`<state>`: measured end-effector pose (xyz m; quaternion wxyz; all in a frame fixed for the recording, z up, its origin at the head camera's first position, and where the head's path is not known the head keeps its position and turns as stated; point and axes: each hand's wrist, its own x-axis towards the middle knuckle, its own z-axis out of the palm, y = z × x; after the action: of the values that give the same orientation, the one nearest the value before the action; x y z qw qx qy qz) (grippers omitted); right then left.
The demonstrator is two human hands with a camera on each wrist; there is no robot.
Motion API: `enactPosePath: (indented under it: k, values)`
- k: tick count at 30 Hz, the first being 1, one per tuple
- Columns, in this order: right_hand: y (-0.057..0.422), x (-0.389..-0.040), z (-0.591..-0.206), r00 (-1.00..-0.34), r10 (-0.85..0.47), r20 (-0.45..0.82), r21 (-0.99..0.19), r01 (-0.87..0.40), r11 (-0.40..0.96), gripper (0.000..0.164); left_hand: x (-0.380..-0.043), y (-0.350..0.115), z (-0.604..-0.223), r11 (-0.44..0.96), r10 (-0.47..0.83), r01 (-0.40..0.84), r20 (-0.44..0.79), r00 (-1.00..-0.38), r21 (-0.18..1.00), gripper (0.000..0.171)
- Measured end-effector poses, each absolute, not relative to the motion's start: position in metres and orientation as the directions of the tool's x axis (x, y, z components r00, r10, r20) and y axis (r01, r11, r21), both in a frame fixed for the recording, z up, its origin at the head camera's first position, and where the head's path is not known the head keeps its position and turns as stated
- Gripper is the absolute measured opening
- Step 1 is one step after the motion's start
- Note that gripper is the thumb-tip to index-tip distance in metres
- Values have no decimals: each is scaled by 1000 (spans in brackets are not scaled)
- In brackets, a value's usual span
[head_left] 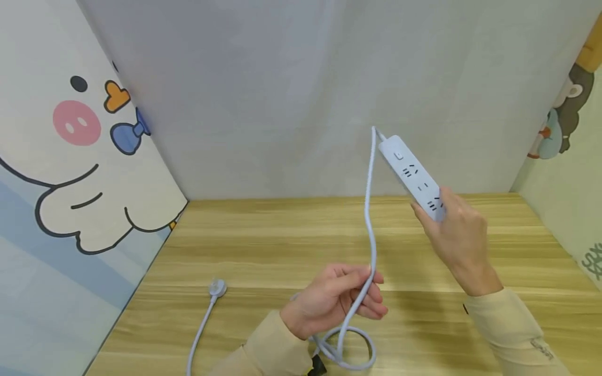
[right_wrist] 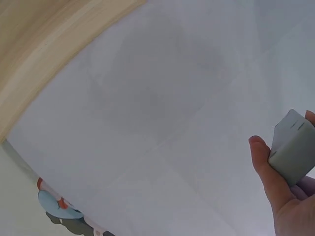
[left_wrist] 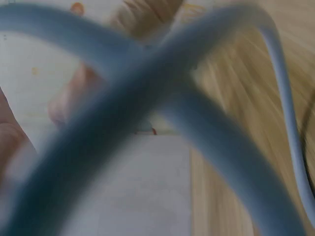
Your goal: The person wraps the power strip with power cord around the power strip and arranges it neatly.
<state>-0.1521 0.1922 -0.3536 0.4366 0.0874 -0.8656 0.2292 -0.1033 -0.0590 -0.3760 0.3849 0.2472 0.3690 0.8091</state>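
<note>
My right hand [head_left: 458, 237] grips the lower end of a white power strip [head_left: 414, 177], held tilted above the table. In the right wrist view the strip's end [right_wrist: 295, 155] sits between thumb and fingers. From the strip's upper end a white cord [head_left: 369, 209] bends over and hangs down. My left hand [head_left: 336, 295] pinches this cord between thumb and fingers, palm partly up. Below that hand the cord lies in a loop [head_left: 371, 347] on the table. A plug [head_left: 217, 288] on its cord rests at the left. Blurred cord [left_wrist: 221, 137] crosses the left wrist view.
The wood-grain table [head_left: 263, 235] meets a pale grey backdrop [head_left: 282, 104] at its far edge. On the left stands a panel with a cartoon duck [head_left: 75, 172], on the right one with a cartoon figure [head_left: 559, 120]. A small black piece [head_left: 317, 365] shows beside the left sleeve.
</note>
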Motion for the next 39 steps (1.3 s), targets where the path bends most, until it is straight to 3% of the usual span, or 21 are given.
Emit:
enactPosePath:
  k: [3, 7, 10, 14, 20, 24, 27, 31, 35, 39]
  values:
    - [191, -151, -348, -607, 89, 790, -389, -383, 837, 34, -108, -52, -388, -316, 837, -443, 26, -547, 839, 25]
    - [191, -144, -339, -631, 135, 764, -507, -457, 731, 34, -120, -46, -400, -136, 842, -411, -113, -527, 902, 44]
    - [191, -136, -332, -696, 157, 701, -628, -497, 599, 39, -134, -44, -407, -29, 819, -368, -189, -542, 929, 53]
    - [195, -128, -326, -779, 135, 612, -728, -489, 481, 41, -152, -44, -415, 51, 784, -328, -242, -572, 943, 53]
    - [201, -123, -329, -826, 59, 560, -769, -492, 408, 37, -172, -43, -424, 111, 710, -320, -300, -637, 941, 54]
    - [201, -122, -332, -852, -39, 523, -816, -513, 264, 36, -180, -41, -425, 153, 678, -313, -330, -657, 937, 53]
    - [203, -120, -334, -860, -131, 493, -846, -509, 162, 37, -186, -39, -426, 174, 665, -322, -352, -658, 931, 52]
    - [210, -116, -337, -849, -284, 446, -858, -496, 134, 41, -196, -42, -426, 163, 653, -333, -355, -669, 929, 47]
    - [220, -112, -340, -796, -462, 391, -846, -508, 160, 48, -205, -49, -423, 41, 596, -383, -330, -732, 923, 23]
    - [226, -110, -340, -737, -575, 355, -813, -547, 199, 46, -214, -52, -416, -102, 543, -500, -373, -752, 860, 14]
